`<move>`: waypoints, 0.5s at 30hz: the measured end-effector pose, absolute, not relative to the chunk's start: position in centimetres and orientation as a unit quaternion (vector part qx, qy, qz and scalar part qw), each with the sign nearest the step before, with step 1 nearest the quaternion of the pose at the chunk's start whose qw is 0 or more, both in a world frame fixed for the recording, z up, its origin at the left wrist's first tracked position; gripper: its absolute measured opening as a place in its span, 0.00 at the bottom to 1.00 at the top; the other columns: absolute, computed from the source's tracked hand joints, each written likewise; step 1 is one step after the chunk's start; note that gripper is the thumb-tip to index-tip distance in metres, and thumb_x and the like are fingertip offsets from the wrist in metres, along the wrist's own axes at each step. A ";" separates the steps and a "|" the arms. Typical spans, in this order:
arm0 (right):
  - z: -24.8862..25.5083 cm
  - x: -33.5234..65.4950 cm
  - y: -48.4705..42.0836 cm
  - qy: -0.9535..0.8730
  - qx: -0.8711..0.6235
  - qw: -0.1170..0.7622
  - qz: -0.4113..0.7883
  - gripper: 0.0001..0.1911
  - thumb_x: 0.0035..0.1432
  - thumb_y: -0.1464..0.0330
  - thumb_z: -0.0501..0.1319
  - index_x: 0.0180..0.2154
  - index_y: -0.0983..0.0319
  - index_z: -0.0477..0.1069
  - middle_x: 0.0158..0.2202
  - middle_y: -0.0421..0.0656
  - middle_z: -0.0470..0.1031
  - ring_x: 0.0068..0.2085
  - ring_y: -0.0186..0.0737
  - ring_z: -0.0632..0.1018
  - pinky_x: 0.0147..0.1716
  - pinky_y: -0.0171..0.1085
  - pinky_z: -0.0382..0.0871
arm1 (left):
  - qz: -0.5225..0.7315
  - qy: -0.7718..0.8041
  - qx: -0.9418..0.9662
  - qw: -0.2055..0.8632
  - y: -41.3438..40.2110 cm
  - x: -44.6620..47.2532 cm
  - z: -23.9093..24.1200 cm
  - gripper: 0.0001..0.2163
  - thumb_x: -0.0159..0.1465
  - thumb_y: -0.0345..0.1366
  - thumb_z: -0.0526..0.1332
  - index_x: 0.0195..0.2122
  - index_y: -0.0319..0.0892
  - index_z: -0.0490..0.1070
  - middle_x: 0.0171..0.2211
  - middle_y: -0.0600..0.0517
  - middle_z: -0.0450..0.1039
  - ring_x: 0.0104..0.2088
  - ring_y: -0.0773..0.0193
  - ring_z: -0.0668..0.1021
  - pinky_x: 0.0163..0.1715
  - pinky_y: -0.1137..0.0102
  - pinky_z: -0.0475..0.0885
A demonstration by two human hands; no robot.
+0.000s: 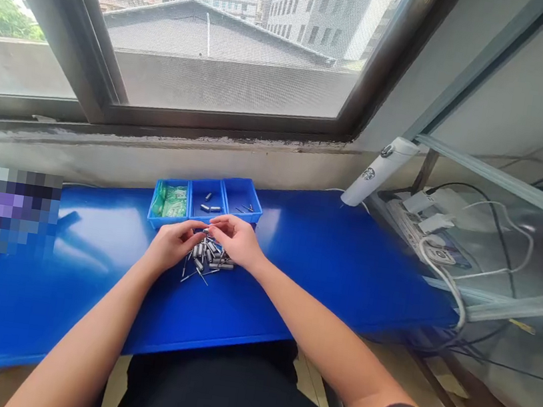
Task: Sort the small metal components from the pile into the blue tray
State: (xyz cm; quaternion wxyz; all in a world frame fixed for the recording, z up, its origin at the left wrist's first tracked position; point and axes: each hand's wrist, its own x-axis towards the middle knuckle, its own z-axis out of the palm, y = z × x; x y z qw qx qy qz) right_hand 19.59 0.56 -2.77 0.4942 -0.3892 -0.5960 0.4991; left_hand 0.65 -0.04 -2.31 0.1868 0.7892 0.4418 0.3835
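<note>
Though beside the tray [154,217], left hand [172,243] and right hand [238,241] — fingers [221,226] pinching one part [206,229] — over the pile [210,261].

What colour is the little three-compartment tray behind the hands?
The tray is blue, seen best in the head view.

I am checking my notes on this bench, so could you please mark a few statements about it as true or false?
1. The blue tray has three compartments. True.
2. The pile of small grey parts lies inside the tray. False: it lies on the blue table, in front of the tray.
3. The left hand and the right hand are close together over the pile. True.
4. The green items sit in the tray's right compartment. False: they are in its left compartment.
</note>
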 end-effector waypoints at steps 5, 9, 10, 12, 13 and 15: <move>-2.6 19.7 0.6 -0.624 -0.394 0.490 0.464 0.12 0.52 0.64 0.67 0.38 0.63 0.76 0.38 0.46 0.80 0.38 0.41 0.81 0.41 0.41 0.76 | 0.380 0.463 0.781 0.176 0.0 0.7 -2.3 0.12 0.65 0.42 0.60 0.42 0.40 0.76 0.18 0.59 0.63 0.18 0.72 0.63 0.20 0.76 0.60; -2.5 19.8 0.6 -0.636 -0.406 0.488 0.439 0.11 0.52 0.65 0.66 0.38 0.63 0.76 0.37 0.46 0.81 0.38 0.41 0.81 0.41 0.41 0.76 | 0.382 0.463 0.779 0.180 0.1 0.6 -2.4 0.12 0.66 0.43 0.59 0.38 0.39 0.76 0.19 0.57 0.68 0.18 0.71 0.65 0.20 0.75 0.61; -2.5 19.8 0.7 -0.637 -0.409 0.489 0.434 0.10 0.53 0.66 0.65 0.38 0.63 0.77 0.37 0.46 0.81 0.38 0.41 0.81 0.41 0.41 0.76 | 0.384 0.462 0.778 0.183 0.1 0.6 -2.4 0.12 0.65 0.43 0.59 0.38 0.39 0.76 0.19 0.57 0.68 0.18 0.71 0.65 0.20 0.75 0.61; -2.5 19.8 0.7 -0.634 -0.413 0.491 0.433 0.10 0.53 0.65 0.65 0.38 0.63 0.77 0.38 0.46 0.81 0.38 0.40 0.81 0.40 0.40 0.76 | 0.390 0.456 0.778 0.187 0.2 0.6 -2.5 0.12 0.65 0.44 0.60 0.38 0.39 0.76 0.18 0.57 0.66 0.18 0.72 0.64 0.19 0.75 0.61; -2.6 19.8 0.8 -0.630 -0.413 0.492 0.435 0.11 0.53 0.65 0.65 0.38 0.63 0.77 0.38 0.46 0.81 0.38 0.40 0.81 0.40 0.40 0.76 | 0.395 0.454 0.777 0.188 0.2 0.5 -2.6 0.13 0.64 0.44 0.61 0.39 0.39 0.76 0.18 0.58 0.65 0.18 0.72 0.64 0.19 0.76 0.60; -2.6 19.8 0.8 -0.624 -0.415 0.495 0.440 0.12 0.53 0.64 0.66 0.38 0.63 0.78 0.37 0.46 0.81 0.37 0.40 0.81 0.39 0.40 0.76 | 0.401 0.451 0.774 0.189 0.2 0.5 -2.7 0.13 0.64 0.44 0.61 0.42 0.40 0.76 0.18 0.59 0.64 0.17 0.72 0.63 0.19 0.76 0.60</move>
